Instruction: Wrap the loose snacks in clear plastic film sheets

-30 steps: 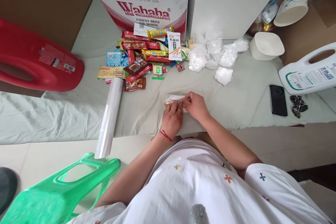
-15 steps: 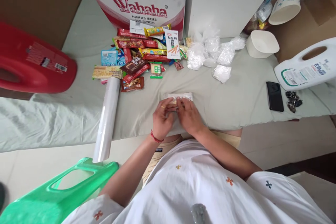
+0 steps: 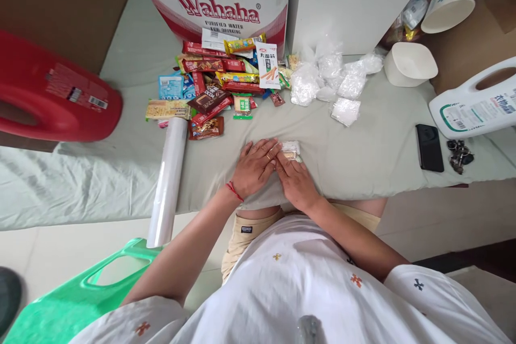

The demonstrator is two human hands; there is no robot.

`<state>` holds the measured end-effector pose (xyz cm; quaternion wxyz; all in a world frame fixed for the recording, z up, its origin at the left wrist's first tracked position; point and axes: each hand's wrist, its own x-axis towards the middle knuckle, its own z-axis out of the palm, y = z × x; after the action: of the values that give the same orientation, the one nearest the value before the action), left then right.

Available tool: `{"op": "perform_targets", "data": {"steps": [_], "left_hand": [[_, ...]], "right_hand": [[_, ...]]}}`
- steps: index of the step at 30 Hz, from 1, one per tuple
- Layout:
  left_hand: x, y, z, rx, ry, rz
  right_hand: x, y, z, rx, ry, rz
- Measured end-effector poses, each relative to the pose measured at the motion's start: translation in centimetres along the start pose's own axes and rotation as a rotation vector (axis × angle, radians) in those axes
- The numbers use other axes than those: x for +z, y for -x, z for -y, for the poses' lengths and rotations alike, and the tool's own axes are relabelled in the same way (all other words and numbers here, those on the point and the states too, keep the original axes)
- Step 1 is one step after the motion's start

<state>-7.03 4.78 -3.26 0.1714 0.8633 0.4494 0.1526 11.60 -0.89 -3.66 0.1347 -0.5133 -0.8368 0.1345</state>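
Note:
A snack packet wrapped in clear plastic film [image 3: 291, 148] lies on the cloth in front of me, its left part hidden under my fingers. My left hand [image 3: 255, 167] rests flat over that part, fingers stretched out to the right. Against the packet's near side lies my right hand [image 3: 297, 178], fingers extended and touching the left fingertips. Whether the film is fully closed around the snack I cannot tell. To the left, a roll of cling film [image 3: 167, 183] lies with its near end past the table edge.
A heap of wrapped snacks [image 3: 209, 98] sits before a white and red carton [image 3: 217, 5]. Several film-wrapped bundles [image 3: 305, 86] lie right of it. Further right are a white bowl [image 3: 410, 64], a phone [image 3: 429, 148], keys [image 3: 460, 156] and a white jug [image 3: 475, 99]. A red jug [image 3: 80, 94] stands left.
My left hand has flattened out and spread over the packet's left part. My right hand has shifted slightly right and its fingers have straightened. The packet's right end now shows more.

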Motion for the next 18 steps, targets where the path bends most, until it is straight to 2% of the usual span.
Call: {"op": "perform_targets", "data": {"steps": [4, 7, 10, 14, 18], "left_hand": [[-0.1, 0.0, -0.4, -0.026, -0.023, -0.013], [-0.1, -0.1, -0.9, -0.054, -0.017, -0.008], [0.0, -0.2, -1.2, -0.074, 0.003, 0.001], [0.4, -0.3, -0.9, -0.123, 0.077, 0.002], [0.9, -1.0, 0.1, -0.178, 0.246, 0.011]], "right_hand": [[-1.7, 1.4, -0.9, -0.098, -0.153, -0.008], [-3.8, 2.0, -2.4, -0.127, -0.303, -0.112], [-5.1, 1.3, -4.0, -0.072, -0.158, -0.159], [-4.6, -1.4, -5.3, -0.183, 0.072, 0.032], [-3.9, -3.8, -5.4, -0.222, 0.177, 0.083]]}}
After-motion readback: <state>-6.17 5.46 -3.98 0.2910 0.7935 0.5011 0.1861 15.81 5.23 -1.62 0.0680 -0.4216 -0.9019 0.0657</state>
